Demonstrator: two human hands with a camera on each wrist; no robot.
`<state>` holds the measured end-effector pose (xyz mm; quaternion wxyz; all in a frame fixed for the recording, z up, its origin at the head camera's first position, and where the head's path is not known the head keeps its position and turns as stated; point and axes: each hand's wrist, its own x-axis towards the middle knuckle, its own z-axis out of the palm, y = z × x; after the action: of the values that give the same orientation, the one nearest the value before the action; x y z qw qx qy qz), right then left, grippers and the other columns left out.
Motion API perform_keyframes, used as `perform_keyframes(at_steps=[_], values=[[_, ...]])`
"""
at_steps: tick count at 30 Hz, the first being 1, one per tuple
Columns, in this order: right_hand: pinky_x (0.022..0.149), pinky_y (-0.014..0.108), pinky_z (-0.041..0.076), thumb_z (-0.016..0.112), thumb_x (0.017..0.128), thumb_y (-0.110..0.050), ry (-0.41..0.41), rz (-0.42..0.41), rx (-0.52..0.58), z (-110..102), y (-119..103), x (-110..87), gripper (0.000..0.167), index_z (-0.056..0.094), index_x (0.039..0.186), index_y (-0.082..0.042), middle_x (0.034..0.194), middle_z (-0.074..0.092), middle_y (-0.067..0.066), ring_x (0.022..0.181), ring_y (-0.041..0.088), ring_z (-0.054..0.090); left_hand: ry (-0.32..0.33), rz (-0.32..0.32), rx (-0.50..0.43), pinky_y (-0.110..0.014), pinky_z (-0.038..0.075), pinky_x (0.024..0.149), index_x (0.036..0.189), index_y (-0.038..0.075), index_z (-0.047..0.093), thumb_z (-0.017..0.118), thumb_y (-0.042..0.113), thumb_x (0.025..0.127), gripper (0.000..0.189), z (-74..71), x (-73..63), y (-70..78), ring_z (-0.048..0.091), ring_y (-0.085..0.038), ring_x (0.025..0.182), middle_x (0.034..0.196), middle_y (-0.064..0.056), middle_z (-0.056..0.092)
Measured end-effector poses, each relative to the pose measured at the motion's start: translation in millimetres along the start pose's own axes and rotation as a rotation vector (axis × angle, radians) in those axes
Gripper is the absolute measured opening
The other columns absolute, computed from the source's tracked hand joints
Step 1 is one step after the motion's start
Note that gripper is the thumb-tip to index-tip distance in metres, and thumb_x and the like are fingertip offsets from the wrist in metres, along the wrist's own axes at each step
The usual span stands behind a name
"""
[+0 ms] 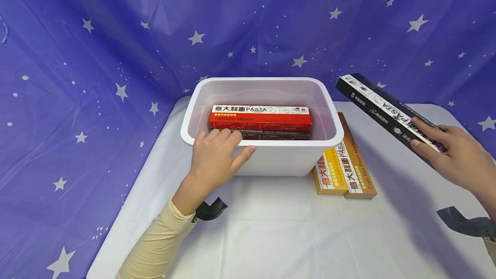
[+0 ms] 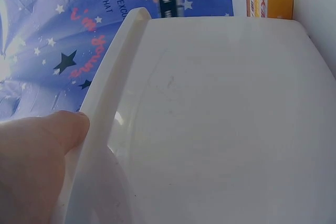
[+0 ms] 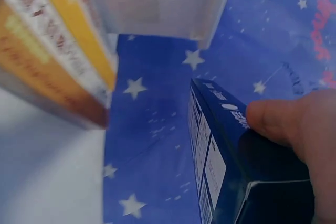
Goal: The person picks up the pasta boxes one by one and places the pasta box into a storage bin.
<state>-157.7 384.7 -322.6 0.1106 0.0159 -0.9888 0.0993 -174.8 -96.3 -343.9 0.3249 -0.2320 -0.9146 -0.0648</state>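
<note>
My left hand [image 1: 215,158] grips the near rim of a white plastic bin [image 1: 271,158], fingers over the edge and thumb along the outside. In the left wrist view its thumb [image 2: 71,127] lies against the rim. Inside the bin, a red tomato sauce pasta box [image 1: 259,118] rests above a dark pasta box [image 1: 275,134]. To the right, my right hand [image 1: 457,154] holds a black pasta box [image 1: 387,109] by its near end, tilted in the air with its far end toward the bin. The right wrist view shows the thumb on this black box [image 3: 226,145].
A yellow chicken curry box [image 1: 332,175] and a brown crab roe box [image 1: 360,175] lie side by side on the white tabletop [image 1: 263,236], right of the bin and partly hidden by it. A purple star-patterned cloth [image 1: 248,25] hangs behind.
</note>
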Motion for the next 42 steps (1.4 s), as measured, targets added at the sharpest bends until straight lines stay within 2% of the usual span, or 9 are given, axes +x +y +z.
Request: perform_keyframes(at_steps=[7,11,15,17,22,29,32,38,42], values=[[0.066,0.045,0.036,0.059,0.102,-0.029,0.001,-0.081,0.033,-30,-27,18.0,0.057,0.041,0.155,-0.015,0.135,0.045,0.040,0.095,0.051,0.052,0.002,0.003,0.000,-0.041,0.040,0.064,0.078,0.013,0.058,0.064,0.054,0.093,0.044,1.1,0.0,1.0,0.061,-0.025,0.068,0.069,-0.004,0.060],[0.071,0.049,0.037,0.059,0.102,-0.028,-0.009,-0.150,0.055,-35,-42,29.3,0.057,0.042,0.155,-0.019,0.139,0.044,0.040,0.099,0.052,0.053,-0.009,-0.004,0.003,-0.041,0.040,0.064,0.078,0.014,0.058,0.064,0.054,0.094,0.044,0.1,0.2,1.0,0.061,-0.025,0.069,0.070,-0.004,0.060],[0.083,0.063,0.036,0.061,0.101,-0.030,-0.039,-0.227,0.073,-35,-61,40.4,0.056,0.045,0.154,-0.023,0.145,0.042,0.038,0.114,0.055,0.048,-0.014,-0.005,0.007,-0.041,0.041,0.064,0.078,0.014,0.058,0.064,0.054,0.094,0.043,-1.0,0.0,0.1,0.061,-0.025,0.069,0.070,-0.004,0.060],[0.084,0.066,0.038,0.063,0.100,-0.030,-0.049,-0.272,0.079,-35,-72,44.6,0.055,0.048,0.152,-0.025,0.147,0.042,0.037,0.120,0.056,0.047,-0.015,-0.004,0.007,-0.041,0.041,0.064,0.078,0.014,0.058,0.064,0.053,0.094,0.043,-1.2,-0.1,-0.3,0.061,-0.025,0.068,0.070,-0.004,0.060],[0.075,0.059,0.046,0.069,0.096,-0.029,-0.078,-0.391,0.060,-33,-98,54.8,0.056,0.052,0.149,-0.027,0.148,0.046,0.032,0.118,0.049,0.052,-0.022,-0.009,0.000,-0.042,0.041,0.065,0.078,0.014,0.059,0.064,0.053,0.094,0.043,-1.2,-0.1,-0.5,0.062,-0.026,0.070,0.071,-0.004,0.061],[0.084,0.058,0.047,0.072,0.093,-0.025,-0.139,-0.541,0.089,-30,-129,68.7,0.055,0.056,0.146,-0.028,0.145,0.053,0.024,0.120,0.040,0.055,-0.046,-0.022,-0.007,-0.042,0.042,0.066,0.081,0.015,0.060,0.063,0.054,0.094,0.042,-1.3,1.1,0.8,0.063,-0.026,0.073,0.074,-0.004,0.064],[0.082,0.054,0.048,0.072,0.093,-0.024,-0.164,-0.605,0.123,-26,-138,73.2,0.054,0.058,0.145,-0.028,0.144,0.055,0.020,0.119,0.036,0.056,-0.050,-0.021,-0.005,-0.042,0.042,0.066,0.081,0.015,0.060,0.062,0.055,0.094,0.042,-1.5,1.3,1.2,0.064,-0.026,0.073,0.074,-0.004,0.064],[0.096,0.063,0.045,0.070,0.095,-0.029,-0.225,-0.688,0.141,-20,-155,81.0,0.053,0.056,0.146,-0.031,0.150,0.051,0.023,0.130,0.042,0.054,-0.043,-0.019,0.003,-0.042,0.041,0.064,0.080,0.014,0.059,0.062,0.056,0.094,0.044,-1.9,0.7,1.2,0.063,-0.026,0.071,0.073,-0.003,0.063],[0.097,0.065,0.044,0.070,0.096,-0.030,-0.235,-0.731,0.131,-15,-164,85.6,0.052,0.056,0.145,-0.031,0.151,0.051,0.023,0.132,0.043,0.054,-0.037,-0.011,0.016,-0.042,0.041,0.065,0.080,0.014,0.059,0.061,0.056,0.094,0.044,-1.9,0.7,0.9,0.062,-0.026,0.069,0.073,-0.003,0.062]])
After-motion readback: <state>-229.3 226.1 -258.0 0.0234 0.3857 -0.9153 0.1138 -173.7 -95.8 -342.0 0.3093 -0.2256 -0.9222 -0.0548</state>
